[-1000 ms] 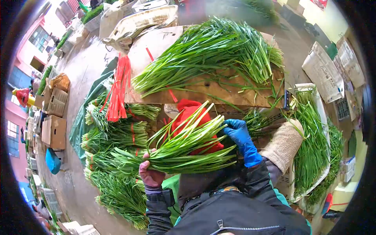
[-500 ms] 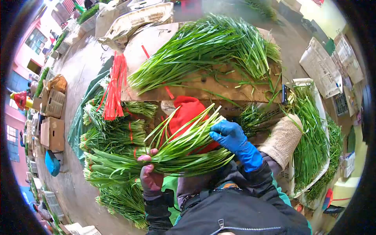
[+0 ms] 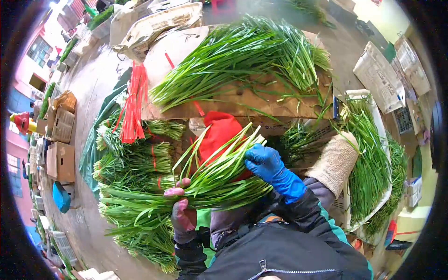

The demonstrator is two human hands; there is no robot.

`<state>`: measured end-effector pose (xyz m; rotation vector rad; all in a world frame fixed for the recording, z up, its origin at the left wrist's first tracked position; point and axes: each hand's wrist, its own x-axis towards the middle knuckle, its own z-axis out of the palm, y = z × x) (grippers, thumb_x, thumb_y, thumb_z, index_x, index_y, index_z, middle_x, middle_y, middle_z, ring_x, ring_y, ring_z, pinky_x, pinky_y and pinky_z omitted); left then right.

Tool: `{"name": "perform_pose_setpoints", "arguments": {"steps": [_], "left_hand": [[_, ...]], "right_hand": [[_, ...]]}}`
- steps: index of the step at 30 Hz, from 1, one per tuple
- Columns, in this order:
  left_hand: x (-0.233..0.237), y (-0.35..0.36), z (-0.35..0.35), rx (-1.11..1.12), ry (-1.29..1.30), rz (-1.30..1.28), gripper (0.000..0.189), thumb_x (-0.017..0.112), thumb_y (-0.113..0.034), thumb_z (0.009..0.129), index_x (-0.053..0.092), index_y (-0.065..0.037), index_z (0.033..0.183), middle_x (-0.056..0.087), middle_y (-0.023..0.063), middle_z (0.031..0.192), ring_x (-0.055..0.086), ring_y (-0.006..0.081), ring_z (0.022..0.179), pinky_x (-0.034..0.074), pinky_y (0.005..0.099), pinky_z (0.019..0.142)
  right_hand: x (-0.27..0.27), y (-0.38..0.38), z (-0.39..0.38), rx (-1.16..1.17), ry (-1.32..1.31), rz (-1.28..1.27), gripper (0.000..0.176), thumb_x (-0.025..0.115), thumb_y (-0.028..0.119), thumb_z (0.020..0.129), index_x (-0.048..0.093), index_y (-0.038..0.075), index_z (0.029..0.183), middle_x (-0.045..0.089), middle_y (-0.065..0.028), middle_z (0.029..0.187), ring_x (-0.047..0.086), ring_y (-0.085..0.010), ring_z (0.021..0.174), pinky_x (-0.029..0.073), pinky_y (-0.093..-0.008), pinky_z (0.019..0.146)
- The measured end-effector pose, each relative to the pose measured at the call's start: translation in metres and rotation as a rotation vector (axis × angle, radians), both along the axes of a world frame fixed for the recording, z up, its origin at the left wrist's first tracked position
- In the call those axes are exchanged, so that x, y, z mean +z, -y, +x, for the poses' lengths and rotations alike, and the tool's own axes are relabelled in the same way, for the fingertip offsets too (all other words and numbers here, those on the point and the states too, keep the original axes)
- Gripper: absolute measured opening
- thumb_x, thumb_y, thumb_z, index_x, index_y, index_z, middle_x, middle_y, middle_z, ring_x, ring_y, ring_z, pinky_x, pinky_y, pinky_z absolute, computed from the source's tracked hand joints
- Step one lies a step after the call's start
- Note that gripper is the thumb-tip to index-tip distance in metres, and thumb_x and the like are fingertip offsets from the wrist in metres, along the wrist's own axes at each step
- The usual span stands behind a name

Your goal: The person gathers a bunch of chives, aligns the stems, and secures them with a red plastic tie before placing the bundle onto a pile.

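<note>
A loose bunch of long green leafy stalks (image 3: 228, 186) lies across my lap. My left hand (image 3: 183, 205), in a pinkish glove, is wrapped round its middle. At the pale stem ends on the right is my right hand (image 3: 267, 163), in a blue rubber glove, with its fingers bent together; what they hold, if anything, is hidden. Beyond the bunch, a red cloth (image 3: 219, 137) shows. Tied bundles (image 3: 154, 158) are stacked at the left, and red strips (image 3: 135, 105) hang from the board's corner.
A wooden board (image 3: 219, 108) ahead bears a large heap of stalks (image 3: 242, 56). To the right stands a white crate (image 3: 388, 186) full of stalks. Cardboard boxes (image 3: 60, 161) and a blue stool (image 3: 61, 197) are at the far left.
My right hand has moved slightly left and its fingers are curled closer in by the stem ends. The view has shifted a little. My left hand still grips the bunch.
</note>
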<state>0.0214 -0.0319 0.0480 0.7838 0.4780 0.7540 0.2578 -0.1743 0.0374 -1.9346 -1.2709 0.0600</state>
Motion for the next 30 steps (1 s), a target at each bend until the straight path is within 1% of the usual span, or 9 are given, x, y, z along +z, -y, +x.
{"name": "perform_pose_setpoints", "arguments": {"steps": [8, 10, 14, 18, 19, 21, 26, 29, 30], "left_hand": [[-0.002, -0.001, -0.001, -0.010, 0.024, 0.030, 0.040, 0.053, -0.006, 0.071, 0.050, -0.020, 0.107, 0.046, 0.0101, 0.124, 0.045, 0.0271, 0.116, 0.040, 0.0451, 0.098], [-0.001, -0.003, -0.001, -0.018, -0.003, 0.064, 0.039, 0.053, -0.006, 0.070, 0.050, -0.019, 0.106, 0.045, 0.0105, 0.124, 0.045, 0.0283, 0.116, 0.040, 0.0456, 0.098], [0.004, -0.002, 0.002, 0.007, -0.011, -0.030, 0.037, 0.053, -0.007, 0.069, 0.050, -0.018, 0.104, 0.044, 0.0116, 0.125, 0.046, 0.0320, 0.115, 0.041, 0.0475, 0.097], [0.003, -0.006, 0.003, -0.001, 0.067, -0.202, 0.036, 0.052, -0.006, 0.071, 0.051, -0.016, 0.105, 0.047, 0.0120, 0.124, 0.048, 0.0313, 0.113, 0.043, 0.0500, 0.095], [0.004, -0.007, 0.005, 0.005, 0.124, -0.328, 0.035, 0.051, -0.007, 0.071, 0.051, -0.013, 0.106, 0.049, 0.0119, 0.123, 0.048, 0.0263, 0.114, 0.040, 0.0429, 0.098], [-0.004, -0.009, 0.004, 0.017, 0.107, -0.331, 0.034, 0.052, -0.007, 0.072, 0.051, -0.013, 0.106, 0.049, 0.0122, 0.123, 0.049, 0.0263, 0.113, 0.040, 0.0432, 0.097], [-0.007, -0.009, 0.005, -0.001, 0.102, -0.284, 0.033, 0.052, -0.008, 0.073, 0.052, -0.012, 0.106, 0.049, 0.0132, 0.125, 0.050, 0.0285, 0.111, 0.042, 0.0455, 0.096], [0.004, -0.001, 0.007, 0.006, 0.092, -0.245, 0.034, 0.052, -0.006, 0.072, 0.051, -0.013, 0.105, 0.049, 0.0131, 0.124, 0.048, 0.0290, 0.113, 0.042, 0.0467, 0.096], [0.007, 0.000, 0.007, -0.002, 0.103, -0.253, 0.034, 0.052, -0.006, 0.071, 0.051, -0.013, 0.105, 0.049, 0.0130, 0.123, 0.048, 0.0288, 0.113, 0.041, 0.0467, 0.096]], "right_hand": [[0.006, 0.009, -0.015, 0.002, -0.140, 0.009, 0.007, 0.063, 0.004, 0.070, 0.056, 0.006, 0.072, 0.052, -0.0081, 0.066, 0.056, -0.0207, 0.060, 0.045, -0.0308, 0.055], [0.026, 0.012, -0.026, 0.212, -0.591, 0.091, 0.005, 0.063, 0.002, 0.072, 0.059, 0.004, 0.074, 0.055, -0.0042, 0.067, 0.054, -0.0122, 0.062, 0.044, -0.0264, 0.057], [0.050, 0.036, -0.016, -0.017, -0.886, 0.140, 0.004, 0.064, 0.003, 0.074, 0.060, 0.002, 0.075, 0.057, -0.0018, 0.070, 0.053, -0.0092, 0.066, 0.045, -0.0260, 0.061], [0.047, 0.086, 0.020, -0.343, -0.803, 0.038, 0.004, 0.065, 0.005, 0.074, 0.061, 0.003, 0.075, 0.059, -0.0024, 0.073, 0.056, -0.0112, 0.067, 0.046, -0.0266, 0.063], [0.036, 0.098, 0.027, -0.340, -0.801, 0.037, 0.004, 0.065, 0.005, 0.074, 0.061, 0.003, 0.075, 0.059, -0.0024, 0.073, 0.056, -0.0112, 0.067, 0.046, -0.0266, 0.063], [0.023, 0.110, 0.034, -0.341, -0.139, -0.372, 0.006, 0.065, 0.008, 0.074, 0.061, 0.004, 0.076, 0.058, -0.0061, 0.071, 0.057, -0.0159, 0.065, 0.046, -0.0289, 0.062], [0.026, 0.069, 0.013, -0.138, -0.395, 0.005, 0.009, 0.067, 0.010, 0.075, 0.063, 0.004, 0.079, 0.057, -0.0092, 0.071, 0.058, -0.0188, 0.065, 0.047, -0.0309, 0.061], [0.027, 0.035, 0.004, -0.065, -0.369, 0.082, 0.006, 0.066, 0.002, 0.077, 0.065, 0.001, 0.083, 0.056, -0.0048, 0.071, 0.055, -0.0134, 0.065, 0.044, -0.0273, 0.060], [0.017, 0.024, 0.004, -0.041, -0.294, 0.145, 0.007, 0.066, 0.007, 0.075, 0.063, 0.003, 0.080, 0.056, -0.0075, 0.071, 0.057, -0.0197, 0.066, 0.046, -0.0308, 0.060]]}}
